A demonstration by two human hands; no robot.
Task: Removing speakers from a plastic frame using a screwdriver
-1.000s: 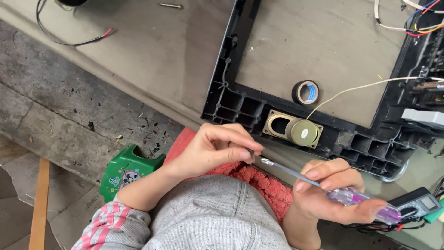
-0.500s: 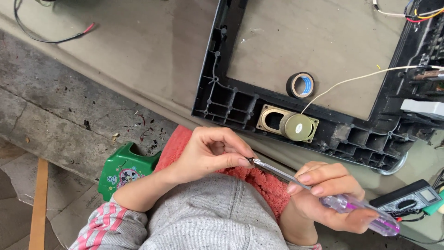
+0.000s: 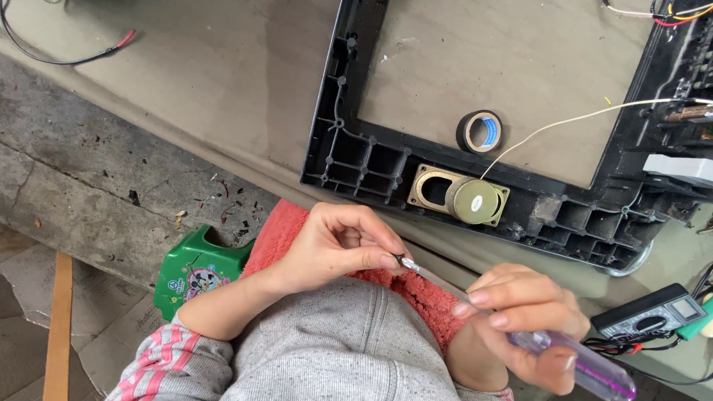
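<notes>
Screwdriver (image 3: 512, 327) gripped in my right hand (image 3: 523, 323) by its purple handle, at 5 o'clock; left hand (image 3: 338, 249) pinches its tip. Step: fitting something tiny on tip; next needs steady aim.

Right hand (image 3: 523, 327) gripping purple-handled screwdriver (image 3: 520, 338) at five o'clock, left hand (image 3: 338, 245) pinching its tip at centre, black frame (image 3: 356, 160) with speaker (image 3: 460, 199), tape roll (image 3: 480, 131) at one o'clock.

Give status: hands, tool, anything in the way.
Right hand grips purple-handled screwdriver. Left hand pinches its tip, over the lap. Black frame with speaker untouched on the bench; nothing between.
</notes>
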